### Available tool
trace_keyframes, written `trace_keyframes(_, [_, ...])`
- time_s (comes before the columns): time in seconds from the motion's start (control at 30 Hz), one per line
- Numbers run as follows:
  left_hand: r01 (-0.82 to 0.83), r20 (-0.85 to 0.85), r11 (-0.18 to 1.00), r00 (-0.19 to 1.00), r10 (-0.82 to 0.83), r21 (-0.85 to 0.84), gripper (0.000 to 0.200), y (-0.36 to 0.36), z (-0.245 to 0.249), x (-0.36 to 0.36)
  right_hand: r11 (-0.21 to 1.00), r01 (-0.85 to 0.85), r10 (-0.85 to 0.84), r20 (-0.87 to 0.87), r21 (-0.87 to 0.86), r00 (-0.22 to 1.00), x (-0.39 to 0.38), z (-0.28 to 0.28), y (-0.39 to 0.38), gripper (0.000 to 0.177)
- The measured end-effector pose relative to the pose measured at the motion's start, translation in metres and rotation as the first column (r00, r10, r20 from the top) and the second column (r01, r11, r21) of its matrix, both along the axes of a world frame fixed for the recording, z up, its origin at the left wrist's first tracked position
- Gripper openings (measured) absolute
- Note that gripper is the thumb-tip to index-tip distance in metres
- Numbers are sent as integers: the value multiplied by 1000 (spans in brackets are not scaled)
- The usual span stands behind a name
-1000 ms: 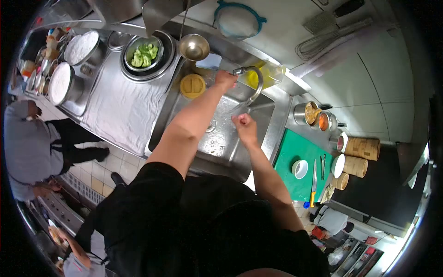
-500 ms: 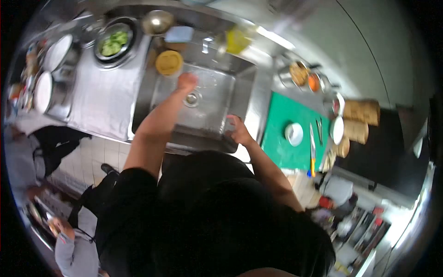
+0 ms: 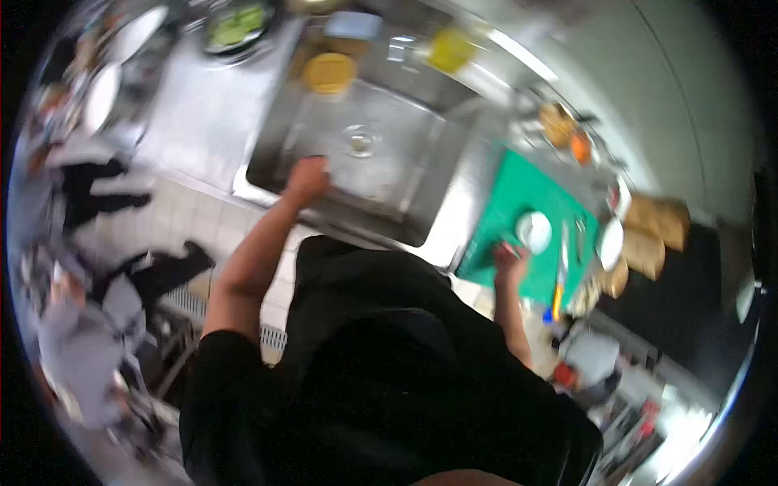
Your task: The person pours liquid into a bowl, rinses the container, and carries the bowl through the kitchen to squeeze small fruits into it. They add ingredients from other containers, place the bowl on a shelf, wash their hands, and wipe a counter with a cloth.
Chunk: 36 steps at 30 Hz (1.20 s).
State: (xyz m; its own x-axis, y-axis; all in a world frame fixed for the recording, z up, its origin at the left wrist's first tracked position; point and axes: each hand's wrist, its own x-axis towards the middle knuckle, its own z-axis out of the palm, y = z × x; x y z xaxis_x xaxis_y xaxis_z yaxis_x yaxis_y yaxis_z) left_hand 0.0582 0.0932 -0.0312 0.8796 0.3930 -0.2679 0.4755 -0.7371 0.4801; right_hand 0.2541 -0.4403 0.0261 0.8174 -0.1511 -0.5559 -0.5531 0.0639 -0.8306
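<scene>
Over the near left part of the metal sink [image 3: 381, 198] is my left hand [image 3: 309, 178], its fingers bunched and smeared by motion; whether it holds anything cannot be made out. My right hand [image 3: 510, 261] is over the near part of the green cutting board [image 3: 506, 194], right beside a small white bowl [image 3: 533, 232]. Its fingers point toward the bowl but are blurred, and contact is unclear. To the right of the bowl lies a knife with a yellow handle [image 3: 558, 298], with metal tongs [image 3: 580, 240] next to it.
A round yellow item [image 3: 330, 74] sits at the sink's far left corner, near a light blue container [image 3: 353, 26]. Green vegetables [image 3: 237, 26] fill a bowl on the left counter [image 3: 198, 105]. Behind the board are containers of orange food [image 3: 580, 148]. Co-workers [image 3: 89, 348] stand at left.
My left hand has drawn back from the sink's middle toward its near left edge. My right hand has gone from the sink's right edge to the board beside the white bowl. The view has shifted.
</scene>
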Motion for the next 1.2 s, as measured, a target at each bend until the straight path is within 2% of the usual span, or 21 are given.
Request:
trace_keyframes(0.03, [-180,-131,980,977,168,-87,27,-8,25,1,981,145,-144,-17,132,989,6,16,2,56])
trace_keyframes(0.07, [-49,98,997,994,42,68,33,-11,17,-10,956,110,-83,-107,273,991,23,9,-18,62])
trace_keyframes(0.1, [-31,-25,960,999,40,280,40,-20,41,-10,935,117,-42,-222,335,974,43,-5,-41,64])
trace_keyframes(0.17, [-117,82,963,992,100,243,45,-26,47,-14,987,19,-10,-59,160,998,43,-3,-36,57])
trace_keyframes(0.23, [-329,88,939,937,338,-101,47,-33,65,-15,998,-34,33,17,52,999,44,-4,-36,45])
trace_keyframes(0.27, [-371,89,924,921,378,-91,47,-32,68,-16,999,-26,25,12,39,1000,52,-7,-39,42])
trace_keyframes(0.33, [-353,191,900,895,404,-255,49,-30,73,-23,998,-44,44,7,36,999,61,-12,-42,38])
trace_keyframes(0.47, [-342,138,928,922,362,-149,48,-37,84,-34,985,-151,159,103,-84,982,69,7,-12,35])
trace_keyframes(0.53, [-218,272,976,938,214,-16,47,-35,83,-43,973,-183,206,176,-142,963,58,35,27,31])
trace_keyframes(0.57, [-226,274,974,936,219,-6,47,-31,92,-48,973,-191,213,177,-132,961,51,48,51,31])
trace_keyframes(0.63, [-279,237,920,908,346,-275,46,-19,120,-59,918,-359,388,190,-169,902,38,69,98,32])
trace_keyframes(0.7, [-276,317,920,877,360,-279,46,1,108,-80,893,-420,445,186,-160,876,21,84,151,35])
trace_keyframes(0.77, [-274,390,869,808,441,-413,43,25,107,-111,770,-595,635,184,-232,750,-8,96,209,43])
trace_keyframes(0.8, [-310,473,908,778,413,-282,39,36,109,-132,754,-613,652,151,-237,743,-21,93,237,45])
trace_keyframes(0.83, [-313,482,912,776,407,-265,39,47,110,-156,755,-616,652,164,-223,740,-39,92,264,45])
trace_keyframes(0.93, [-455,525,856,680,512,-245,34,90,118,-246,526,-797,850,148,-297,506,-118,118,362,32])
trace_keyframes(1.0, [-474,427,734,604,673,-486,30,118,128,-318,408,-877,913,113,-253,392,-167,124,420,34])
trace_keyframes(1.07, [-637,217,629,605,766,-445,26,143,125,-392,274,-930,961,97,-246,257,-214,128,476,36])
trace_keyframes(1.1, [-671,238,579,534,811,-463,22,151,114,-430,194,-950,980,87,-243,178,-236,129,504,36])
trace_keyframes(1.17, [-744,181,537,510,841,-398,24,168,83,-504,19,-980,998,63,-197,6,-273,131,558,36])
trace_keyframes(1.2, [-772,145,466,451,881,-432,25,173,61,-541,6,-981,996,92,-192,-11,-299,134,585,35])
